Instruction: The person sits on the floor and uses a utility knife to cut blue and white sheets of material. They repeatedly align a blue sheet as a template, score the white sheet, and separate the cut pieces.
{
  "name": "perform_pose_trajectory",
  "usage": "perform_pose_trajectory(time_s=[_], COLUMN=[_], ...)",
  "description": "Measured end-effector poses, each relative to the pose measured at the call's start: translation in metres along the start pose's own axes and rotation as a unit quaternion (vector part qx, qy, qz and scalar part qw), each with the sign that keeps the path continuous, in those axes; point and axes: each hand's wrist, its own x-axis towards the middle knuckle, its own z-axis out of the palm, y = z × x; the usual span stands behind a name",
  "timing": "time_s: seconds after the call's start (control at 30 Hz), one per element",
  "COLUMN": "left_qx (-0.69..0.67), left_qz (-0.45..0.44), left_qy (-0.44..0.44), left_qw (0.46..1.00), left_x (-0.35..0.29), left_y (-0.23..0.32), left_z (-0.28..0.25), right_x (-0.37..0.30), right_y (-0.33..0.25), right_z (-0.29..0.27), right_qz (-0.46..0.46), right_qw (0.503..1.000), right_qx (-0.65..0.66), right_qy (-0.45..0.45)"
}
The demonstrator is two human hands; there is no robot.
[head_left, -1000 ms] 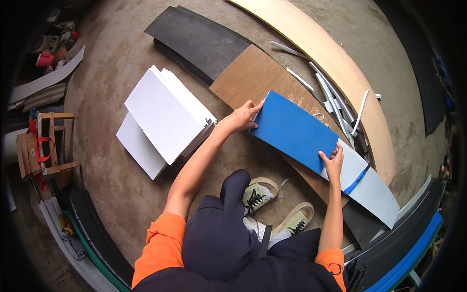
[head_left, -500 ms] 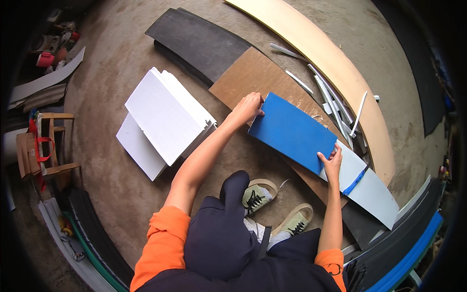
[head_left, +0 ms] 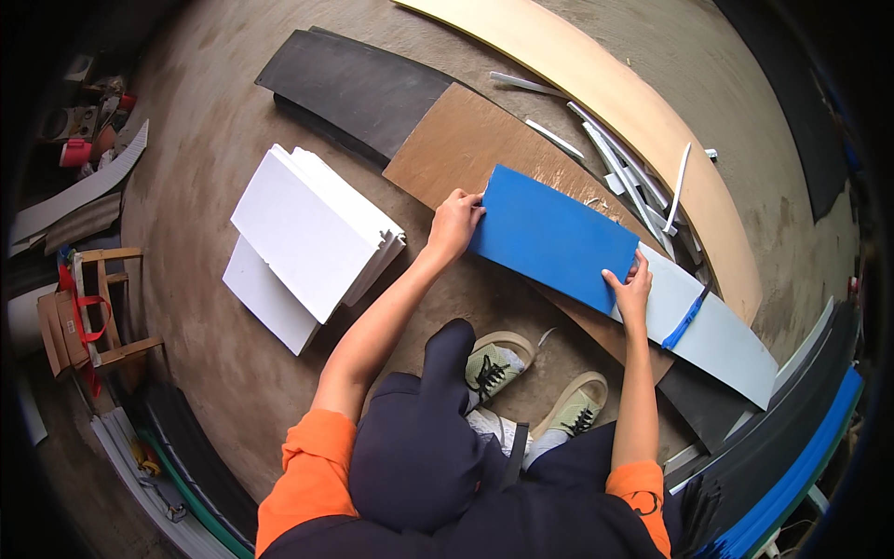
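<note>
A rectangular blue panel (head_left: 559, 240) is held at its two short ends. My left hand (head_left: 453, 226) is closed on its left edge, fingertips at the upper left side. At the right end, my right hand (head_left: 630, 291) pinches the edge with the thumb on the near face. Underneath the panel runs a brown board (head_left: 473, 144) with a frayed, worn patch. A pale grey-white panel (head_left: 731, 349) extends out to the right, and a slim blue tool (head_left: 686, 321) with a dark tip rests on it, close to my right hand.
White panels (head_left: 303, 233) are stacked on the floor at left. Black sheets (head_left: 363, 93) lie under the brown board. White offcut strips (head_left: 629, 177) are scattered beside a long cream board (head_left: 605, 79). A wooden frame (head_left: 112, 307) stands far left; dark and blue sheets (head_left: 792, 456) lie at lower right.
The view has shifted slightly. Both hands still hold the blue panel by its ends, and my left hand's grip has moved a little lower along the left edge.
</note>
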Motion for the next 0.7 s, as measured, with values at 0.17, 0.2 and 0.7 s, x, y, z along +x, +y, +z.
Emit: perform_pose_trajectory(time_s=[0.17, 0.2, 0.7], left_qx=[-0.117, -0.099, 0.078], left_qz=[0.074, 0.11, 0.217], left_qy=[0.023, 0.005, -0.021], left_qw=[0.99, 0.989, 0.973], left_x=[-0.033, -0.037, -0.043], left_y=[-0.001, -0.002, -0.015], left_z=[-0.014, -0.016, -0.013], right_x=[-0.005, -0.005, -0.004], right_y=[-0.005, -0.005, 0.015], right_z=[0.002, 0.001, -0.016], right_qz=[0.026, 0.029, 0.037], right_qw=[0.999, 0.999, 0.971], right_qx=[0.032, 0.026, 0.23], right_qy=[0.002, 0.004, -0.06])
